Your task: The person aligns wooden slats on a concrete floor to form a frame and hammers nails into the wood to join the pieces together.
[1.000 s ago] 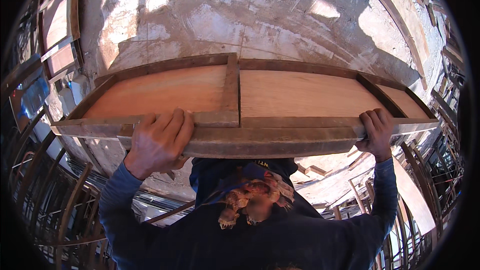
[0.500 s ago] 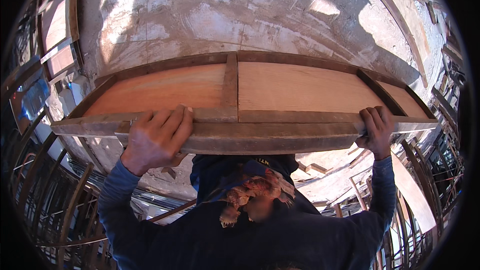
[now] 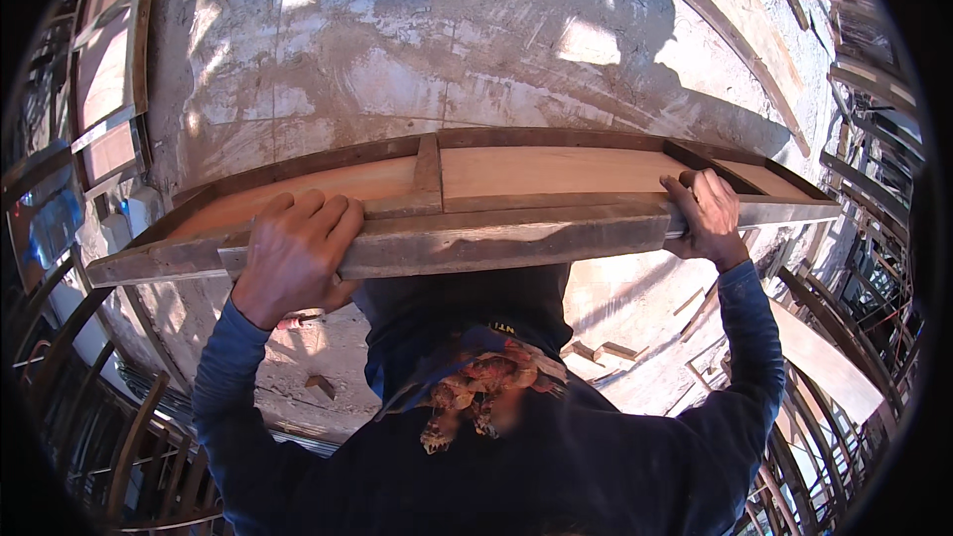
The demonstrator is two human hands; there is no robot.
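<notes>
We list, far left, a framed plywood board (image 3: 109, 89). Next, our left hand (image 3: 298, 253), clamped on the near rail (image 3: 154, 263) of a timber-framed plywood panel (image 3: 556, 171), which lies before our torso (image 3: 556, 476); crossbar (image 3: 429, 177) and shorter near-edge timber (image 3: 506, 241) are already in place, so framing looks done. Right: our right hand (image 3: 707, 216), well apart, gripping the same rail. Letting go remains undone; whether the far edge bears on anything, we cannot tell.

I see hard sunlight glaring in patches on the concrete floor (image 3: 397, 89), cut by a dark shadow (image 3: 640, 25); the framed plywood panel (image 3: 556, 169) sits in softer light, reasonably sharp, while fisheye distortion bows the timbers (image 3: 137, 442) toward the edges.
</notes>
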